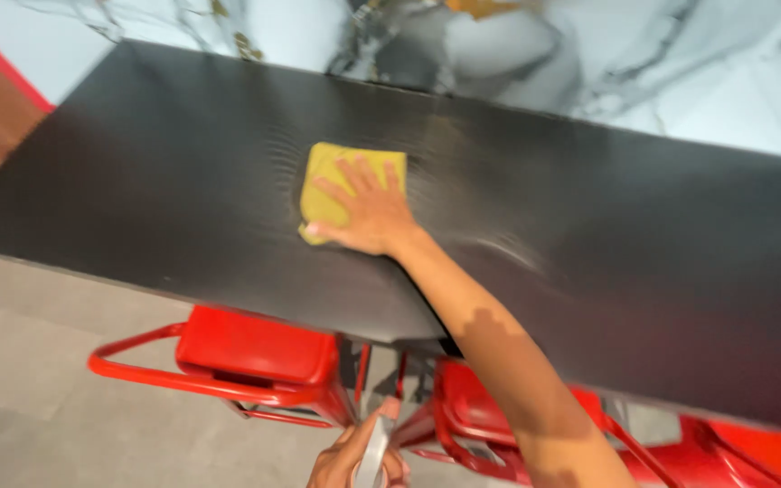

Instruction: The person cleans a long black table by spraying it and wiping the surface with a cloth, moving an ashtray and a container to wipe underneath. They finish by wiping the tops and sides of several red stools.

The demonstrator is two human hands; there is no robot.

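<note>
My right hand (365, 214) lies flat, fingers spread, pressing a yellow cloth (329, 185) onto the black tabletop (183, 172) near its middle. The cloth sticks out to the left and above my fingers. A faint wet streak shows on the black surface to the right of my forearm. My left hand (343, 463) is low at the bottom edge of the view, closed around a pale spray bottle (374, 447) whose red-tipped top points up.
Red metal stools (255, 354) stand tucked under the table's near edge, one more stool (752, 452) at the bottom right. A marble-patterned wall (644, 63) runs behind the table. Grey floor (38, 380) lies at the lower left.
</note>
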